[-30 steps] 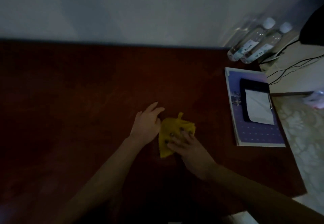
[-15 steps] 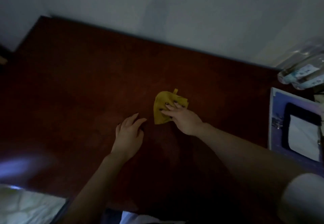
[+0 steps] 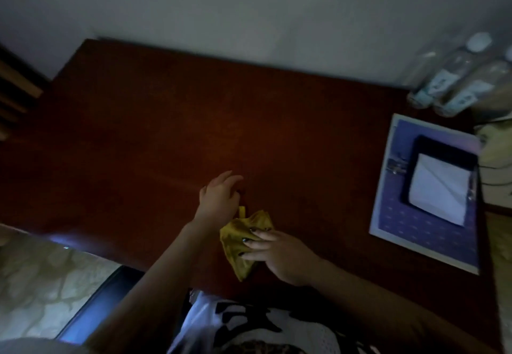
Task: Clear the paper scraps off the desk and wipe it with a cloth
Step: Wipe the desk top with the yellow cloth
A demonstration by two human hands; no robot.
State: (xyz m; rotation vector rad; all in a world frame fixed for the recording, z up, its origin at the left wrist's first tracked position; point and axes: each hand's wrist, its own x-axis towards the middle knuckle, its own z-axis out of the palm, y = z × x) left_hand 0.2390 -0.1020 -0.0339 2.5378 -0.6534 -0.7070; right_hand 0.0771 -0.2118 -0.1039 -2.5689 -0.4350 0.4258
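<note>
Right hand (image 3: 279, 255), fingers (image 3: 259, 236) flat, presses the yellow cloth (image 3: 235, 245) at lower centre. Left hand (image 3: 219, 201) lies relaxed, holding nothing. Even pressure and overlapping strokes would best suit the table (image 3: 166, 132).

Both bare forearms reach in over the near edge of the dark reddish-brown wooden tabletop (image 3: 166, 132). The left hand (image 3: 219, 201) lies further in, palm down, fingers relaxed and slightly curved and pointing toward the far edge. It holds nothing; whether it touches the wood is unclear. The right hand (image 3: 279, 254), closer to the near edge, lays straight, spread fingers (image 3: 256, 243) with dark nails flat on a crumpled yellow cloth (image 3: 235, 245).
</note>
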